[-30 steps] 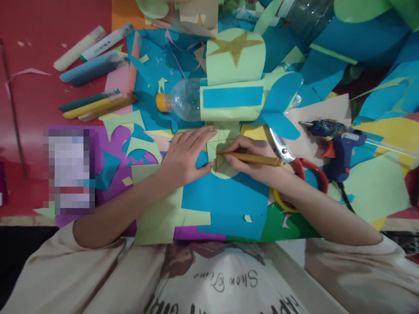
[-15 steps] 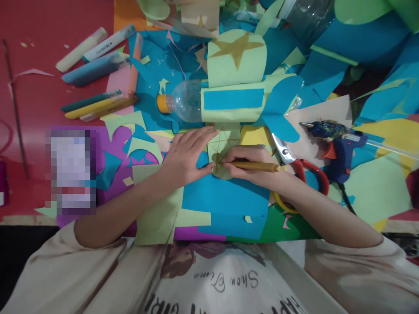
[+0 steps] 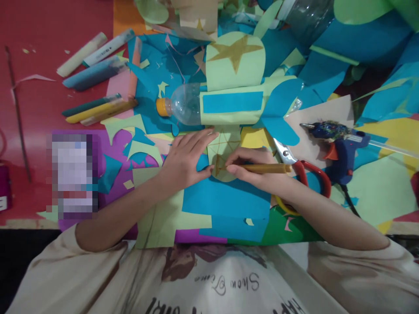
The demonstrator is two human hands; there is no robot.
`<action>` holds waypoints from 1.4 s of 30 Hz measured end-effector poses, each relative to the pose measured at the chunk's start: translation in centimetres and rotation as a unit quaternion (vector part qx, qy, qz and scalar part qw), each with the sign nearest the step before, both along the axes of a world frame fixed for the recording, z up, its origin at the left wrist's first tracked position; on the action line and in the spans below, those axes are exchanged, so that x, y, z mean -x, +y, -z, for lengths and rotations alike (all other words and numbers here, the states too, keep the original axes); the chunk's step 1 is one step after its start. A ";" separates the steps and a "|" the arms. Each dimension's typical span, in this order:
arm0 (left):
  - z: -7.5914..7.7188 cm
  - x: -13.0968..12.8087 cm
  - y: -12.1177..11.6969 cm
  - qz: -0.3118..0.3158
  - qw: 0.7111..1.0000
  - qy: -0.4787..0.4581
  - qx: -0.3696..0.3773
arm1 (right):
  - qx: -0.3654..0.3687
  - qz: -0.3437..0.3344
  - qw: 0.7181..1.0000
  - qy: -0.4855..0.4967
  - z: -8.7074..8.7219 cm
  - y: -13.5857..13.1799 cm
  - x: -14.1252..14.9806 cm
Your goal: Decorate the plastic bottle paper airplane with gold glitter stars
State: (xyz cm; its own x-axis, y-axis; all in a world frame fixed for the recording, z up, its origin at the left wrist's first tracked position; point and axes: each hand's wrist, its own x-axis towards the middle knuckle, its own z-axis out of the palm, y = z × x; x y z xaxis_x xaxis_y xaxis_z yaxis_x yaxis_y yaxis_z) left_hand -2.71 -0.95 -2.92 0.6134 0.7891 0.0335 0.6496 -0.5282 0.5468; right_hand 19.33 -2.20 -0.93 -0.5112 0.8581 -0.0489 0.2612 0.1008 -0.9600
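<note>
In my right hand (image 3: 257, 170) is a golden-brown marker (image 3: 270, 168), its tip on a light green paper wing (image 3: 224, 144). The wing bears a star outline, with one point near the tip coloured in brown. My left hand (image 3: 185, 159) lies flat with fingers spread, its fingertips and thumb at the wing's left edge. The wing joins a clear plastic bottle (image 3: 186, 104) with an orange cap, wrapped in green paper with a blue strip (image 3: 233, 102). The opposite wing (image 3: 235, 54) carries a filled brown star, and blue paper fins (image 3: 283, 111) stand at the bottle's right end.
Red-handled scissors (image 3: 299, 168) and a blue glue gun (image 3: 342, 150) lie to the right. Several markers (image 3: 93, 72) are at the upper left, above a blurred-out rectangular object (image 3: 73, 174). Paper scraps (image 3: 145, 148) cover much of the table around the bottle.
The marker and my right hand have shifted slightly right, and the marker lies at a flatter angle. More brown shows in the star's lower point. My left hand stays in place on the wing.
</note>
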 end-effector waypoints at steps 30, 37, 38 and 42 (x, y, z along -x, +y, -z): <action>-0.2 0.0 -0.1 0.005 1.000 0.002 -0.003 | -0.022 0.038 0.999 -0.006 0.6 -0.2 -0.1; -0.1 0.0 -0.1 0.004 1.000 -0.001 -0.016 | -0.051 0.021 0.998 -0.001 0.9 -0.2 0.1; -0.1 0.0 -0.1 0.005 1.000 -0.001 -0.018 | -0.046 0.017 0.999 -0.002 0.9 -0.2 0.1; -0.1 0.0 -0.1 0.002 1.000 0.001 -0.010 | -0.011 -0.007 1.000 -0.024 0.8 -0.4 -0.1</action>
State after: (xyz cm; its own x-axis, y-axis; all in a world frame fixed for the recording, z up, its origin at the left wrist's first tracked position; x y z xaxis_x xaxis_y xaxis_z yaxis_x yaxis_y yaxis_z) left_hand -2.75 -1.09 -2.87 0.6165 0.7860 0.0472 0.6492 -0.5413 0.5343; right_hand 19.42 -2.59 -1.74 -0.5213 0.8516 -0.0550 0.3049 0.1256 -0.9441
